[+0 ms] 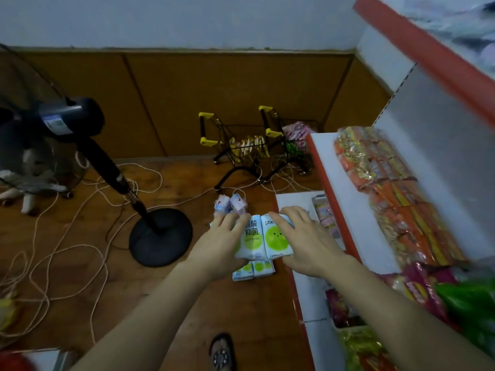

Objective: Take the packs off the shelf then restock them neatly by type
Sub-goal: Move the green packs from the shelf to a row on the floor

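I clamped 2 white, green-dotted tissue packs point(263, 236) between my left hand point(218, 242) and right hand point(308, 242), best kept level, edges flush.

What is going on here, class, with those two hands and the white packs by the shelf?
A person holds a bundle of white packs with green circles between both hands, the left hand on one side and the right hand on the other, above the wooden floor. More of the same packs lie on the floor just below. The shelf on the right carries orange snack packs.
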